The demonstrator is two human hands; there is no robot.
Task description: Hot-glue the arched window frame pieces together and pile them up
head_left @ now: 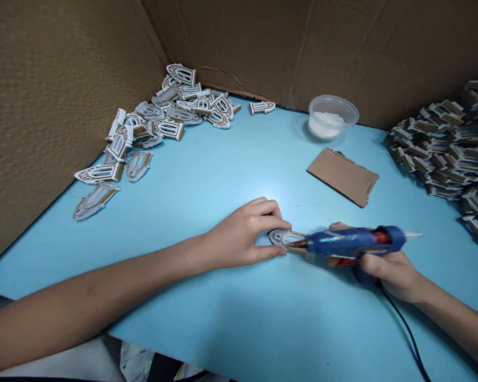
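A small arched window-shaped piece (279, 236), grey on its upper face, lies on the blue tabletop near the middle. My left hand (258, 231) pinches its rounded end between thumb and fingers. My right hand (394, 270) is wrapped around a blue hot glue gun (342, 241) with a red trigger. The gun's brass nozzle points left and sits over the piece; whether it touches cannot be made out. A white glue stick sticks out of the gun's back. Part of the window piece is hidden behind the gun.
A heap of white-and-gold window pieces (167, 127) lies at the back left. A clear tub (330, 119) with white contents and a cardboard scrap (342, 178) are at the back right. Stacked pieces (446, 146) stand far right. Cardboard walls (255, 42) enclose the table; a black cord (406, 323) trails forward.
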